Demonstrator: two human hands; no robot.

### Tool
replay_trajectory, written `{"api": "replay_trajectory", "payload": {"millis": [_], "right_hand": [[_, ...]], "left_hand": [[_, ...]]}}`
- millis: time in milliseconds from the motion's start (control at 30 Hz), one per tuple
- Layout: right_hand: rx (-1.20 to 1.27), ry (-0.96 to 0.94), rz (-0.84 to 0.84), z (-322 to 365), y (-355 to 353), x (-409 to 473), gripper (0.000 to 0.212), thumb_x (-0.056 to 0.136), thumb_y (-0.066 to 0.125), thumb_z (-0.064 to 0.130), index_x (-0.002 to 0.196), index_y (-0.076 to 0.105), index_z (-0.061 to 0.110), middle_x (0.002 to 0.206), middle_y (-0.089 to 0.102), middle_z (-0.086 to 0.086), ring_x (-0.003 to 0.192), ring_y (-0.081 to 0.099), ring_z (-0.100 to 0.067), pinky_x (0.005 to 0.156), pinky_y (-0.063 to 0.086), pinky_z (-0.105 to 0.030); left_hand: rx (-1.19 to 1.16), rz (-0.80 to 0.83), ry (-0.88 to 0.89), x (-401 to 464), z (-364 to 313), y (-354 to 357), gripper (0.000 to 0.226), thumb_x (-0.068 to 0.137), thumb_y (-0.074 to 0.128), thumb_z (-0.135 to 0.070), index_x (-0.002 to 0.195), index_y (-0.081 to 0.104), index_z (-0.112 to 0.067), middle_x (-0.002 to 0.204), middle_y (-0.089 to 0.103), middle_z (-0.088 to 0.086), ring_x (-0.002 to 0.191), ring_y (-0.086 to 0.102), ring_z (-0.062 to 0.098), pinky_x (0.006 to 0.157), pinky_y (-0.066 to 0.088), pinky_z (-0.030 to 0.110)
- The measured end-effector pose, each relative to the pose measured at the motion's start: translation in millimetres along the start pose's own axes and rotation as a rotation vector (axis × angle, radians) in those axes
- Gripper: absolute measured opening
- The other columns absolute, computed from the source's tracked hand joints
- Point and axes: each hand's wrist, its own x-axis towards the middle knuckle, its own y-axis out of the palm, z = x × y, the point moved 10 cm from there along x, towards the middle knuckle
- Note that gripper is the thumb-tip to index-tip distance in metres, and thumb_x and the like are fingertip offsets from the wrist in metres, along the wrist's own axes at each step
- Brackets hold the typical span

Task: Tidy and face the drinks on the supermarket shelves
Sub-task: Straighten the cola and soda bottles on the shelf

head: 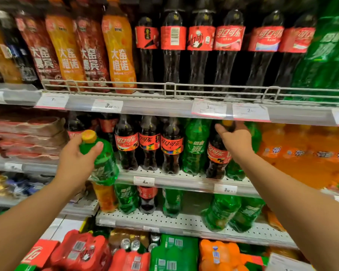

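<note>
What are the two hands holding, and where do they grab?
The left hand grips a green bottle by its neck, just under the yellow cap. The right hand holds the top of a cola bottle on the shelf.

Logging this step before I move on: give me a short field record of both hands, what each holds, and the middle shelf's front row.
left hand: grips green bottle by its neck, off the shelf
right hand: grips the top of a cola bottle standing on the middle shelf
front row: three cola bottles, then a green shelf bottle, then the held cola
mix: colas and greens interleaved
</note>
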Motion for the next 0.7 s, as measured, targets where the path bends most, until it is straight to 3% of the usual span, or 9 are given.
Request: {"api": "replay_trajectory", "payload": {"millis": [67,167,300,433,533,633,700], "right_hand": [[0.046,-0.036,0.021,-1.2,-1.9,-10.4,0.026,0.086,0.068,0.043,0.103,0.055,0.028,0.083,0.063,0.007,0.077,0.060,-0.018,0.064,0.042,-0.025],[0.061,-0.062,0.053,0.9,-3.6,-22.3,0.018,0.087,0.064,0.046,0.090,0.056,0.030,0.078,0.062,0.003,0.072,0.058,-0.015,0.058,0.039,-0.027],[0.061,-0.068,0.056,-0.3,-6.4,-35.3,0.020,0.087,0.061,0.045,0.076,0.052,0.030,0.070,0.056,0.006,0.064,0.052,-0.011,0.056,0.035,-0.029],[0.072,-0.099,0.070,1.7,-10.1,-46.3,0.017,0.086,0.061,0.028,0.077,0.046,0.028,0.070,0.048,0.004,0.062,0.042,-0.012,0.057,0.034,-0.031],[0.101,-0.099,0.022,8.3,-18.5,-52.5,0.013,0.084,0.062,0.019,0.081,0.054,0.029,0.072,0.053,0.003,0.065,0.046,-0.013,0.062,0.036,-0.031],[0.076,-0.118,-0.058,26.2,-22.0,-62.0,0.005,0.085,0.065,0.024,0.084,0.061,0.025,0.076,0.061,0.004,0.069,0.053,-0.011,0.065,0.038,-0.030],[0.027,-0.158,-0.125,49.9,-20.4,-73.0,0.016,0.085,0.066,0.036,0.077,0.059,0.024,0.072,0.061,0.002,0.067,0.054,-0.011,0.063,0.041,-0.031]], "left_hand": [[-0.102,0.000,-0.047,-11.1,5.7,0.6,0.015,0.087,0.070,-0.028,0.101,0.065,-0.032,0.108,0.067,0.009,0.103,0.064,0.034,0.092,0.049,0.058],[-0.169,0.001,-0.120,-33.2,15.9,4.3,0.015,0.088,0.068,-0.024,0.098,0.067,-0.036,0.115,0.065,0.014,0.108,0.061,0.036,0.094,0.047,0.058],[-0.143,0.043,-0.184,-59.0,25.6,13.7,0.017,0.086,0.070,-0.026,0.098,0.067,-0.038,0.123,0.061,0.011,0.113,0.058,0.031,0.099,0.045,0.055],[-0.151,0.016,-0.194,-70.3,24.2,11.8,0.017,0.082,0.073,-0.031,0.097,0.068,-0.038,0.119,0.064,0.005,0.111,0.059,0.026,0.099,0.045,0.050],[-0.196,-0.026,-0.213,-71.0,24.4,0.9,0.029,0.080,0.074,-0.037,0.107,0.067,-0.030,0.119,0.064,0.008,0.109,0.061,0.028,0.098,0.047,0.050],[-0.225,-0.040,-0.174,-64.1,14.6,-16.3,0.023,0.075,0.073,-0.046,0.097,0.067,-0.041,0.111,0.066,0.005,0.104,0.063,0.025,0.092,0.049,0.045],[-0.270,-0.046,-0.144,-54.1,11.7,-28.2,0.014,0.081,0.074,-0.038,0.092,0.067,-0.042,0.108,0.068,-0.001,0.103,0.063,0.023,0.093,0.049,0.044]]}}
